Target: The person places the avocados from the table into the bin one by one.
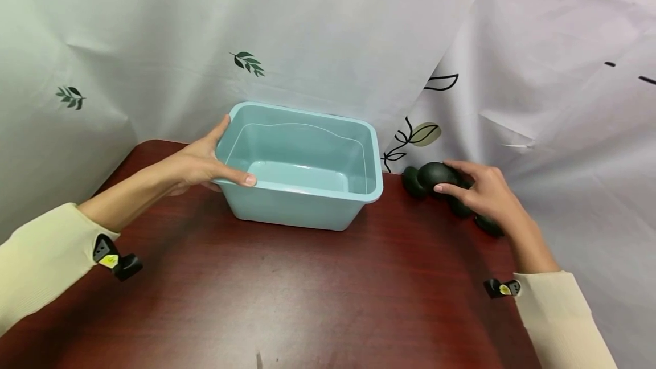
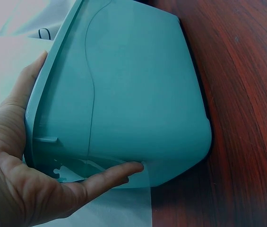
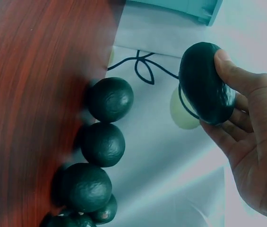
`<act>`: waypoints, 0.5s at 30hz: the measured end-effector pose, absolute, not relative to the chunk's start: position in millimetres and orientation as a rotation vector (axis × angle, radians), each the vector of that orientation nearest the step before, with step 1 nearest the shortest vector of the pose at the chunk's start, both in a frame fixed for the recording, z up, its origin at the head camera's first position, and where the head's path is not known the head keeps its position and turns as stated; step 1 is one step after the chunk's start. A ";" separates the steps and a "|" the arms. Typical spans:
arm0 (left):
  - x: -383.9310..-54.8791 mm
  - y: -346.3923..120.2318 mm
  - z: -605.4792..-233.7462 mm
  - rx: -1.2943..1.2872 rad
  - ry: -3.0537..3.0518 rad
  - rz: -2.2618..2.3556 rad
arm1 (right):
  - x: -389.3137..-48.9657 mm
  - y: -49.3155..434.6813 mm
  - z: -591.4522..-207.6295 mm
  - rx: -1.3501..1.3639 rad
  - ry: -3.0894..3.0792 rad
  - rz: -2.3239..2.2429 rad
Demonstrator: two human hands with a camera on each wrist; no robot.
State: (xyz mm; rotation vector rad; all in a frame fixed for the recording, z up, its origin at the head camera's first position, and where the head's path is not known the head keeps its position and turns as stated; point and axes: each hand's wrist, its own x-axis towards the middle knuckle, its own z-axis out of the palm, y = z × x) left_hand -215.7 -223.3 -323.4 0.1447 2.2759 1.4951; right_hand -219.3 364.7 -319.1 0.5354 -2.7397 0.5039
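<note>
A light teal plastic basin (image 1: pixel 302 204) stands at the back of the table, its inside bare in the head view. My left hand (image 1: pixel 200 161) grips its left end, thumb along the near rim and another finger at the far left corner. The left wrist view shows this hand (image 2: pixel 34 175) against the basin's outer wall (image 2: pixel 142 90). To the right of the basin, my right hand (image 1: pixel 484 189) pinches a dark green avocado (image 1: pixel 435 174) between thumb and fingers. The right wrist view shows this avocado (image 3: pixel 204 85) held apart from several others.
Several more avocados (image 3: pixel 102 144) lie in a row along the back right edge of the reddish-brown table (image 1: pixel 307 283). Behind the table hangs a white cloth (image 1: pixel 318 33) with leaf prints, close to the basin's far side.
</note>
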 end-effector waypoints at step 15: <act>-214.2 -223.2 -321.3 0.141 2.264 1.503 | -223.1 348.0 -305.6 0.579 -2.710 0.529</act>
